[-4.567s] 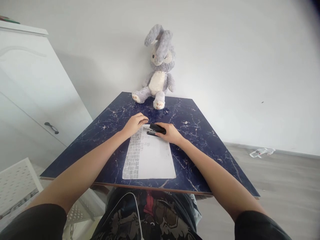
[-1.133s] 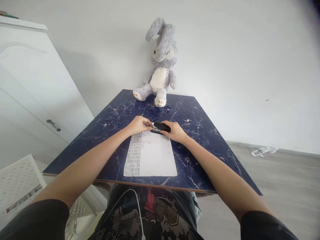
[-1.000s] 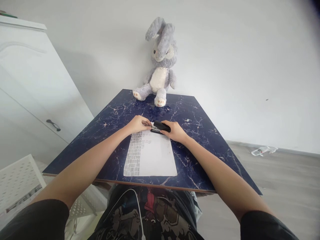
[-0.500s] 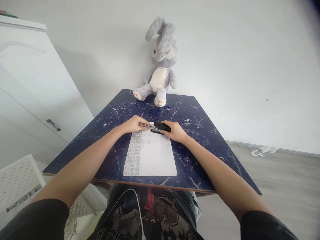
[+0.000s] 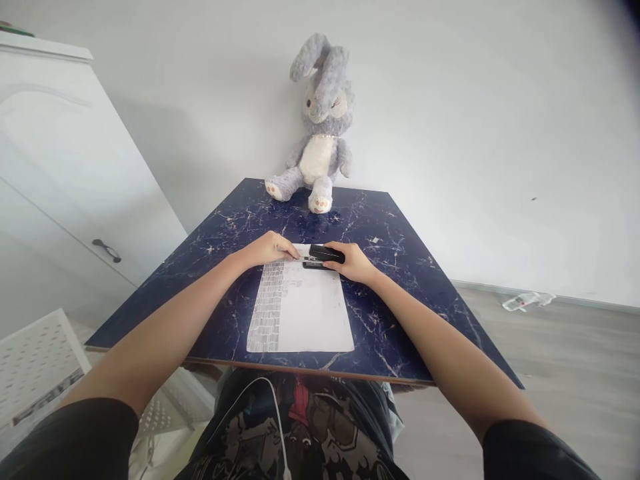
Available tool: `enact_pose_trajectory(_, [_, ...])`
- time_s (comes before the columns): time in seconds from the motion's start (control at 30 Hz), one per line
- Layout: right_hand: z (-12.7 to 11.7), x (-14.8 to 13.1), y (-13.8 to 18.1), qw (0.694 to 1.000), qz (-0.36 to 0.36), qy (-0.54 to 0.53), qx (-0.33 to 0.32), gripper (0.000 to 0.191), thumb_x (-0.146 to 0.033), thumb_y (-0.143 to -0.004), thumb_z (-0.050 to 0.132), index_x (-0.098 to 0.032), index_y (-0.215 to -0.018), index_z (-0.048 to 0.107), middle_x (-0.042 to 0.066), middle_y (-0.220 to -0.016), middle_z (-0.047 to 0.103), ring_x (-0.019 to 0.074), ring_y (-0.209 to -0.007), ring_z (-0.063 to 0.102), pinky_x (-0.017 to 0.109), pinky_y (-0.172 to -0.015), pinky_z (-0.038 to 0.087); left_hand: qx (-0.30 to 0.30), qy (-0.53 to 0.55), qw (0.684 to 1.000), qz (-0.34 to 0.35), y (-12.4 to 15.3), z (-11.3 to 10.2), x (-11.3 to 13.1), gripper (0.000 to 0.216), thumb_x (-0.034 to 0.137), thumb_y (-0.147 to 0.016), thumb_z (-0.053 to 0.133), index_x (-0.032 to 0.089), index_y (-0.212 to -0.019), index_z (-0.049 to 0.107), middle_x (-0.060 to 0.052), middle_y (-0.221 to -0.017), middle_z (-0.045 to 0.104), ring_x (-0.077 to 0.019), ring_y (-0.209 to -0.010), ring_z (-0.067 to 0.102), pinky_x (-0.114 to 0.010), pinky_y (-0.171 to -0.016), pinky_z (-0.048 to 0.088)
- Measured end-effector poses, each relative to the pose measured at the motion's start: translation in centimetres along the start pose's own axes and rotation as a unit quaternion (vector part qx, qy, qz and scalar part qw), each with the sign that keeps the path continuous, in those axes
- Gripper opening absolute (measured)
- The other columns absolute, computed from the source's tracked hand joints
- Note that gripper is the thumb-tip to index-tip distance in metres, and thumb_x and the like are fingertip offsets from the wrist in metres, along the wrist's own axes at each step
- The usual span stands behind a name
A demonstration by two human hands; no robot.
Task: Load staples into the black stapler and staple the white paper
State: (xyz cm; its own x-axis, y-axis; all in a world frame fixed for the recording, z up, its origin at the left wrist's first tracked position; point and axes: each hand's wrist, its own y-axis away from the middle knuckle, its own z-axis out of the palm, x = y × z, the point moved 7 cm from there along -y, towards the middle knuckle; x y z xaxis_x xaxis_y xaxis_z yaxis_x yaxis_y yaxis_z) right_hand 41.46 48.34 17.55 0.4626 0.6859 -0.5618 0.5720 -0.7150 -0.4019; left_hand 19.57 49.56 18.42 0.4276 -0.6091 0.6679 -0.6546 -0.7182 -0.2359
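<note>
A white sheet of paper (image 5: 300,310) with print along its left edge lies on the dark blue marble table (image 5: 400,293). My right hand (image 5: 353,261) is closed on a black stapler (image 5: 324,255) at the paper's far edge. My left hand (image 5: 267,248) rests at the paper's far left corner, fingers curled and pinched towards the stapler's front end. What the left fingertips grip is too small to make out.
A grey plush rabbit (image 5: 320,127) sits at the table's far edge against the white wall. A white cabinet (image 5: 60,180) stands to the left, a white perforated crate (image 5: 35,370) below it. A plastic bottle (image 5: 527,301) lies on the floor at right. A small scrap (image 5: 375,240) lies on the table.
The stapler's thin metal part stuck out towards my left fingers half a second ago; now it no longer shows. My right hand and the stapler have shifted slightly right.
</note>
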Motion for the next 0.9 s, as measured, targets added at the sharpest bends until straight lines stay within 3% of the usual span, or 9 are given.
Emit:
enact_pose_trajectory(0.33, [0.0,0.3,0.1,1.000,-0.002,-0.025,0.006,0.035,-0.030,-0.084,0.077,-0.018,-0.117,0.072,0.006,-0.106,0.077,0.0241,-0.093,0.073,0.035,-0.091,0.055,0.041,-0.099,0.994,-0.011,-0.3,1.0,0.8,0.012,0.035,-0.087,0.075,0.027,-0.095,0.076,0.000,-0.096,0.080,-0.0197,-0.090,0.072,-0.035,-0.101,0.046])
enact_pose_trajectory(0.73, [0.1,0.0,0.0,1.000,-0.014,-0.022,0.005,0.034,-0.030,-0.086,0.076,-0.018,-0.117,0.072,0.005,-0.104,0.076,0.0216,-0.090,0.071,0.031,-0.086,0.052,0.083,-0.104,0.991,0.007,-1.3,2.2,1.3,0.008,0.021,-0.088,0.068,0.023,-0.095,0.069,0.001,-0.090,0.078,-0.0169,-0.082,0.073,-0.027,-0.085,0.048])
enact_pose_trajectory(0.9, [0.3,0.3,0.0,1.000,-0.018,-0.025,0.003,0.036,-0.032,-0.086,0.076,-0.017,-0.118,0.071,0.006,-0.104,0.076,0.0226,-0.091,0.071,0.031,-0.085,0.051,0.085,-0.087,0.993,-0.012,-1.6,2.8,1.4,0.020,0.022,-0.085,0.067,0.024,-0.104,0.063,0.001,-0.100,0.077,-0.0176,-0.081,0.073,-0.027,-0.077,0.050])
